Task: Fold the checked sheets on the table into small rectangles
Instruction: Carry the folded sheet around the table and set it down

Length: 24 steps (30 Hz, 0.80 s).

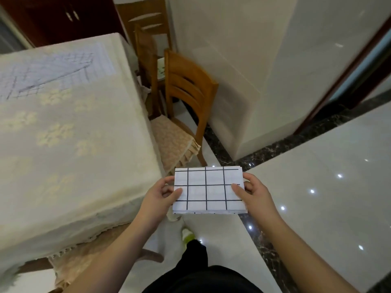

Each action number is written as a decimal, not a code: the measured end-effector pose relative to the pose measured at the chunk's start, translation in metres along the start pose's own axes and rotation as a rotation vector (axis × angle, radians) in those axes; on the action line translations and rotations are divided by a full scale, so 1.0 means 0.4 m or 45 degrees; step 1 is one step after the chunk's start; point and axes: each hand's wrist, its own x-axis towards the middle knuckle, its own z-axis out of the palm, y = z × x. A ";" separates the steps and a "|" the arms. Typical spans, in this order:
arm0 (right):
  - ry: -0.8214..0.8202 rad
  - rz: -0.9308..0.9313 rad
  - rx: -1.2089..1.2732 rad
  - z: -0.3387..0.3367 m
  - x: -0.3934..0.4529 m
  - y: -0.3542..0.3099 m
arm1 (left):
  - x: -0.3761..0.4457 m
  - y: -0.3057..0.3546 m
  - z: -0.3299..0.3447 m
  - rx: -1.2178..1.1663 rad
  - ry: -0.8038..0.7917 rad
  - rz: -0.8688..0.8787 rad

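Already folded small, the sheet [208, 190] sits low in the frame's centre, off the table [69, 144], pinched at its short ends by the left hand [161, 194] and right hand [252, 192]. It looks light and limp, best held by both edges; another sheet [53, 70] lies upper left

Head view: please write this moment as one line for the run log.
folded checked sheet: held off the table | left hand: grips left edge | right hand: grips right edge | unfolded checked sheet: on table
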 end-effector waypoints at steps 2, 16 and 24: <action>-0.053 0.010 -0.028 0.033 0.067 -0.020 | 0.051 -0.004 -0.025 -0.012 0.061 -0.004; -0.400 0.036 -0.212 0.307 0.430 -0.170 | 0.288 -0.022 -0.229 -0.003 0.393 -0.091; -0.675 0.056 -0.372 0.449 0.610 -0.223 | 0.347 -0.054 -0.283 -0.195 0.621 -0.257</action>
